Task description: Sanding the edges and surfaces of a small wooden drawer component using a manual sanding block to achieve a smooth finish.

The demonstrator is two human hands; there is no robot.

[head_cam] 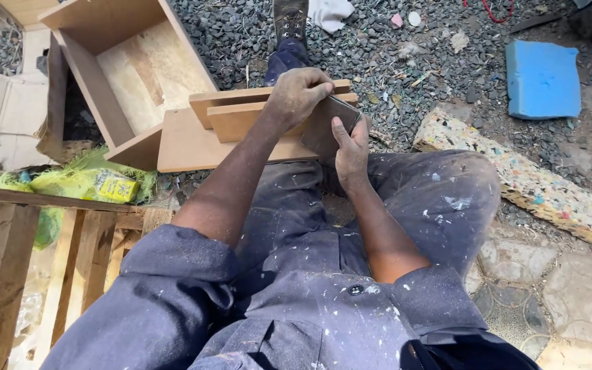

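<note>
Both hands met at centre frame: left hand (296, 96) gripped the stacked wooden boards (241, 116), while right hand (351, 147) pinched a dark sanding sheet (323, 127) against their end.

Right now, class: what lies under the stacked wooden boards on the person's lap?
Under the boards lies a wider flat board, resting toward the trouser leg. The left hand presses on top; the right hand holds a dark sheet. What supports the wide board underneath is covered.
</note>
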